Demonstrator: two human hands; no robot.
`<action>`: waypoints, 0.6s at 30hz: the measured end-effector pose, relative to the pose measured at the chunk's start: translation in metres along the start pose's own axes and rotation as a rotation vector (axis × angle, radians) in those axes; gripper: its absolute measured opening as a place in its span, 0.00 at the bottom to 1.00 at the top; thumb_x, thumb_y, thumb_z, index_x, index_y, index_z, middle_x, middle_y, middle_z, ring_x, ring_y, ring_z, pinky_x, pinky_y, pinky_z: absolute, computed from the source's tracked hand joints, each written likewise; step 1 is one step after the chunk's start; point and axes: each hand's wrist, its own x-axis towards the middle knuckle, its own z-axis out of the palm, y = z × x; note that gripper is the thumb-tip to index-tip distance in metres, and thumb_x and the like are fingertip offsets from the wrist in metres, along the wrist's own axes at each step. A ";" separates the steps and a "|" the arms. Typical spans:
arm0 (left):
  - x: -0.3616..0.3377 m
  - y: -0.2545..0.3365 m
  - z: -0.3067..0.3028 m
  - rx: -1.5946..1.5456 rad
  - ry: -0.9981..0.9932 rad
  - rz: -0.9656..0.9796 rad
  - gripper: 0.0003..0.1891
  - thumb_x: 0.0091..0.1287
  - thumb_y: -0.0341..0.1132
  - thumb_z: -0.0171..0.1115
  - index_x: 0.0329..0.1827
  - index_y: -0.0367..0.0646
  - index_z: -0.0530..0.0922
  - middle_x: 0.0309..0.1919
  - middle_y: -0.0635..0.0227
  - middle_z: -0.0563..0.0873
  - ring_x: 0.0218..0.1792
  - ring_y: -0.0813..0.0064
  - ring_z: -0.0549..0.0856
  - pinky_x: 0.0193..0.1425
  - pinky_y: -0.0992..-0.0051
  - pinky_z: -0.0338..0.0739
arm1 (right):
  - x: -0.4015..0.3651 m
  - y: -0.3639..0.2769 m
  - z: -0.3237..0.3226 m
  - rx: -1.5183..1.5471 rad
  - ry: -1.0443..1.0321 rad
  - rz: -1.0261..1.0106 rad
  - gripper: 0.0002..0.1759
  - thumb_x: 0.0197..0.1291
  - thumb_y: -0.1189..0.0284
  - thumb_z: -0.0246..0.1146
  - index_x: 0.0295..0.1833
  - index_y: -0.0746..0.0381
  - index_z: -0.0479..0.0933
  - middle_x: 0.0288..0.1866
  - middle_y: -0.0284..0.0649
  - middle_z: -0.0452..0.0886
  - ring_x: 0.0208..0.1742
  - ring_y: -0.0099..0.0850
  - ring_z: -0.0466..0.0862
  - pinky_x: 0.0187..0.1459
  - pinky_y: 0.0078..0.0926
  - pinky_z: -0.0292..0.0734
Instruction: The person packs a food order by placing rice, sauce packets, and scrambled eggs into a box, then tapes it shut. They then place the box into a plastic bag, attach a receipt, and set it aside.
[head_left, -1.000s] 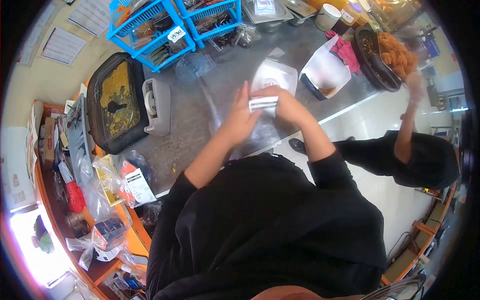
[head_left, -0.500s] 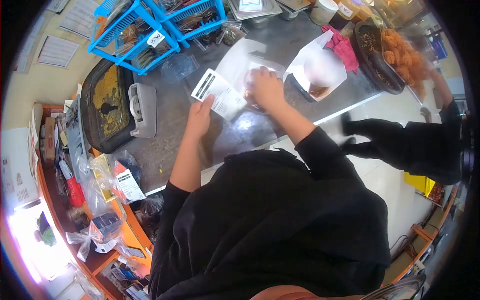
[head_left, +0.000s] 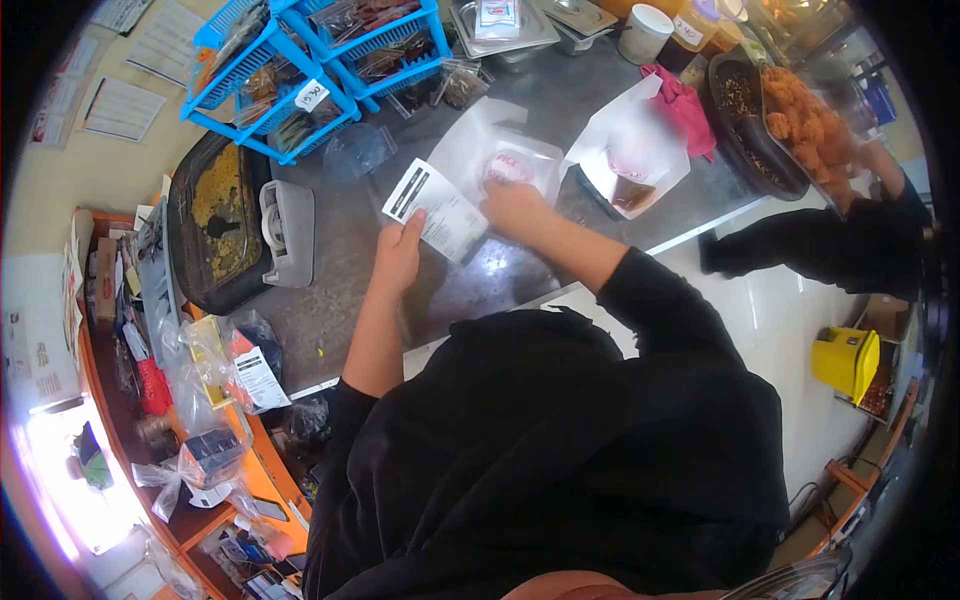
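A white printed receipt (head_left: 450, 225) with a black heading is pinched in my left hand (head_left: 402, 248), tilted above the metal worktop. My right hand (head_left: 517, 210) is closed beside the receipt's right edge, at the near side of an open white takeaway box (head_left: 545, 165). Whatever its fingertips grip is hidden. Just beyond those fingers, a round piece with red print (head_left: 508, 167) shows in the box. Another open white box (head_left: 625, 135), with a brown patch at its near corner, stands to the right.
Blue baskets (head_left: 330, 95) of packets stand at the back left, near a tape dispenser (head_left: 290, 235) and a dark tray (head_left: 215, 220). Fried food (head_left: 795, 115) and a pink cloth (head_left: 680, 115) lie right. Another person (head_left: 830, 245) stands beyond the counter.
My right hand has drawn back toward me from over the round red-printed piece, uncovering it. My left hand still holds the receipt. The other person has shifted up and right.
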 end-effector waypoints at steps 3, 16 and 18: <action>0.001 -0.003 -0.005 0.023 -0.002 0.006 0.21 0.73 0.42 0.52 0.49 0.28 0.78 0.43 0.63 0.84 0.46 0.78 0.79 0.53 0.76 0.71 | -0.015 0.004 -0.028 0.057 0.075 0.017 0.14 0.47 0.67 0.65 0.42 0.58 0.78 0.35 0.44 0.81 0.32 0.42 0.84 0.34 0.37 0.78; 0.010 0.000 -0.004 0.038 -0.003 -0.097 0.19 0.72 0.45 0.53 0.50 0.35 0.77 0.41 0.69 0.83 0.37 0.81 0.80 0.39 0.81 0.72 | 0.022 0.052 0.017 0.619 -0.054 0.355 0.12 0.52 0.67 0.64 0.42 0.59 0.80 0.46 0.49 0.80 0.51 0.43 0.79 0.52 0.36 0.74; 0.009 0.000 0.000 -0.011 0.026 -0.096 0.20 0.71 0.46 0.53 0.49 0.36 0.78 0.40 0.69 0.83 0.36 0.82 0.80 0.38 0.81 0.72 | 0.016 0.063 0.011 0.811 -0.266 0.171 0.15 0.54 0.65 0.63 0.46 0.61 0.79 0.51 0.49 0.78 0.53 0.40 0.78 0.55 0.35 0.72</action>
